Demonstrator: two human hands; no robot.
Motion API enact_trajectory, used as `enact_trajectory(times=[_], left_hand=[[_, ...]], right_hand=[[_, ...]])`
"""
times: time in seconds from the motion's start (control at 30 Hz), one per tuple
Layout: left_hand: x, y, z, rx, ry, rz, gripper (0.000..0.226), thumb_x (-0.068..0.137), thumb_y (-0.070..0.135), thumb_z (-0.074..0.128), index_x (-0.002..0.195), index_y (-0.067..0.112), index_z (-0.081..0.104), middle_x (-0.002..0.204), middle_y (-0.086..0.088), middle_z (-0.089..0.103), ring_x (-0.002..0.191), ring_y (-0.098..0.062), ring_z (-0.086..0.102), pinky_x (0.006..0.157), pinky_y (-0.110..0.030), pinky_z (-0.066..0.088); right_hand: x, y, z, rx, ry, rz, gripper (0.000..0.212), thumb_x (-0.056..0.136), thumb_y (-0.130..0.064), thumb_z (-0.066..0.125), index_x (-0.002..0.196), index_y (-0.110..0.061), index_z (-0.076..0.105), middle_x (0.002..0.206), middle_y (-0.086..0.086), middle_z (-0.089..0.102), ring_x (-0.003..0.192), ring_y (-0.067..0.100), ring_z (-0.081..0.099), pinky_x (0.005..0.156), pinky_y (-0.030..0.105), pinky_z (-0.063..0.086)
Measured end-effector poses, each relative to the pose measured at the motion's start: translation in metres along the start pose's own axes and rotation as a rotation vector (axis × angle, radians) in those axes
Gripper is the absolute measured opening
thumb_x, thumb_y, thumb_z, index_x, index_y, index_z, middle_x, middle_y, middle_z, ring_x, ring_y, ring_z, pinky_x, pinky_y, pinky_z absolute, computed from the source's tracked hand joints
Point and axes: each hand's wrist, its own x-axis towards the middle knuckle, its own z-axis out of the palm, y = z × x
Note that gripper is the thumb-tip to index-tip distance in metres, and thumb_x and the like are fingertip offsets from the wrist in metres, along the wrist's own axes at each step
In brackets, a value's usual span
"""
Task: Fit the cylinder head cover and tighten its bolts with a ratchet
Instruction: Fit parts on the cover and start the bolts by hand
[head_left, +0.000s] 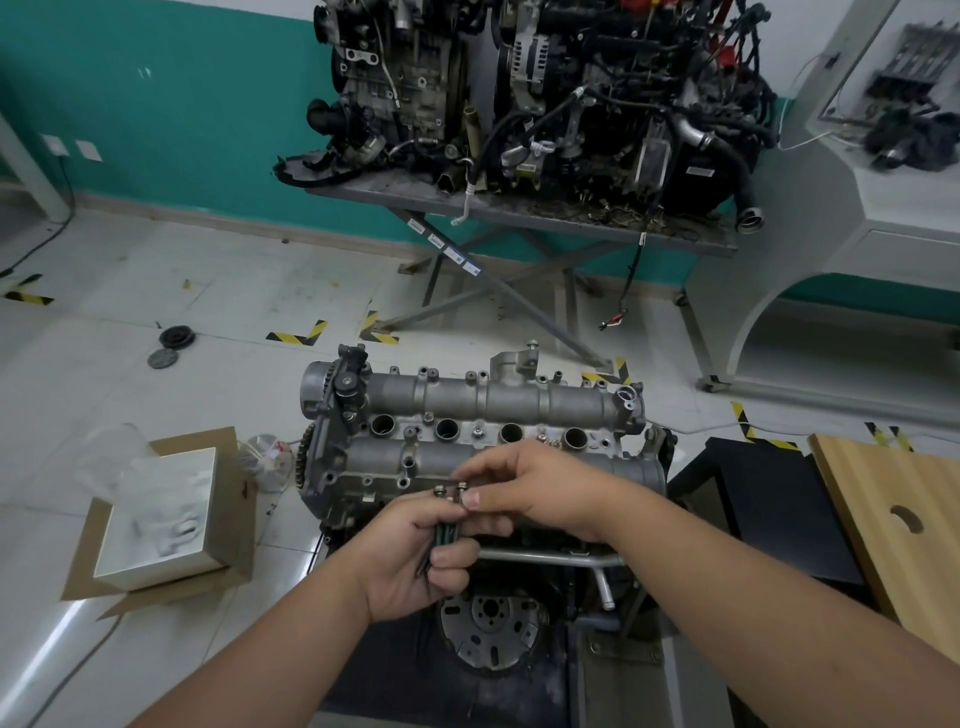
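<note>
Bolts: slim, stiff, slippery steel; my left grip clamps the bundle, my right grip pinches one head.

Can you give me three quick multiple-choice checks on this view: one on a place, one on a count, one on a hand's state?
1. Where does the cardboard box sit relative to the engine?
A. On the floor to its left
B. On top of it
C. On the wooden board

2. How many round plug wells show in a row along the cylinder head cover?
A. Two
B. Four
C. Six

3. What is the left hand doing?
A. Resting flat on the floor
B. Gripping a bundle of bolts
C. Turning a ratchet

Answers: 1 A, the box lies on the tiles left of the engine; 2 B, four dark openings show; 3 B, its fingers curl round the bolts while the right hand pinches one.
</note>
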Motion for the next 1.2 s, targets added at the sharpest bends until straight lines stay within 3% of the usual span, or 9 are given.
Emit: enact_trajectory(times=[0.13,0.27,0.37,0.5,0.57,0.67,0.9,1.07,1.2], left_hand=[[0.0,-0.001,-0.001,0.032,-0.005,0.053,0.024,0.073,0.005,0.077,0.096,0.009,0.071,0.094,-0.017,0.066,0.046,-0.01,0.041,0.04,-0.022,0.036],[-0.002,0.007,-0.006,-0.144,-0.033,0.094,0.017,0.085,0.007,0.073,0.101,0.013,0.07,0.071,-0.004,0.05,0.044,-0.008,0.039,0.036,-0.019,0.034],[-0.001,0.007,-0.012,-0.216,0.237,0.147,0.012,0.093,0.009,0.056,0.098,0.014,0.065,0.065,-0.002,0.047,0.039,-0.007,0.034,0.031,-0.018,0.028],[0.003,-0.004,-0.028,-0.075,0.568,0.238,0.016,0.1,0.01,0.052,0.088,0.018,0.058,0.062,0.0,0.051,0.037,-0.007,0.029,0.033,-0.016,0.023],[0.004,-0.015,-0.031,0.032,0.628,0.23,0.015,0.1,0.01,0.055,0.087,0.017,0.056,0.061,0.001,0.054,0.037,-0.006,0.03,0.034,-0.016,0.023],[0.009,-0.028,-0.032,0.012,0.674,0.172,0.012,0.099,0.01,0.058,0.088,0.014,0.056,0.065,0.0,0.062,0.036,-0.006,0.033,0.033,-0.016,0.025],[0.043,-0.038,-0.023,-0.524,0.646,0.115,0.02,0.104,0.012,0.048,0.116,0.002,0.06,0.11,-0.005,0.068,0.031,-0.003,0.029,0.029,-0.014,0.025],[0.038,-0.02,-0.018,-0.716,0.553,0.139,0.021,0.102,0.01,0.047,0.089,-0.003,0.058,0.091,-0.005,0.056,0.028,-0.004,0.032,0.027,-0.015,0.026],[0.035,-0.003,-0.013,-0.801,0.54,0.151,0.006,0.1,0.006,0.047,0.097,0.01,0.048,0.058,0.001,0.041,0.027,-0.006,0.032,0.028,-0.016,0.029]], right_hand=[[0.001,0.003,0.005,-0.002,0.057,-0.027,0.016,0.092,-0.007,0.068,0.106,-0.007,0.076,0.077,0.003,0.074,0.069,0.006,0.065,0.071,0.021,0.052],[0.004,-0.005,-0.006,0.18,0.266,-0.095,0.019,0.091,-0.004,0.067,0.091,-0.019,0.078,0.084,0.004,0.075,0.077,0.015,0.069,0.074,0.029,0.058],[0.007,-0.006,-0.021,0.3,0.469,-0.119,0.023,0.09,0.001,0.066,0.082,-0.017,0.078,0.074,0.005,0.074,0.068,0.016,0.071,0.059,0.023,0.055],[0.014,0.006,-0.015,-0.136,0.608,-0.14,0.012,0.09,-0.014,0.072,0.1,-0.014,0.077,0.075,-0.005,0.075,0.072,0.007,0.071,0.071,0.018,0.057],[0.016,0.012,-0.003,-0.4,0.619,-0.206,0.019,0.09,-0.019,0.072,0.108,-0.016,0.077,0.09,-0.008,0.075,0.082,0.002,0.068,0.083,0.013,0.051],[0.019,0.02,0.008,-0.651,0.58,-0.38,0.021,0.09,-0.01,0.069,0.11,-0.009,0.076,0.1,0.005,0.076,0.093,0.018,0.069,0.091,0.026,0.05],[0.025,0.023,0.011,-0.848,0.476,-0.528,0.014,0.084,-0.002,0.071,0.097,-0.002,0.076,0.087,0.013,0.073,0.08,0.031,0.07,0.075,0.043,0.059],[0.022,0.042,0.011,-0.924,0.352,-0.416,0.024,0.095,-0.015,0.063,0.115,-0.006,0.073,0.1,0.012,0.071,0.092,0.032,0.068,0.079,0.044,0.057],[0.027,0.038,0.009,-0.957,0.263,-0.323,0.032,0.101,-0.029,0.054,0.126,-0.016,0.068,0.117,0.002,0.068,0.109,0.023,0.062,0.093,0.039,0.05]])
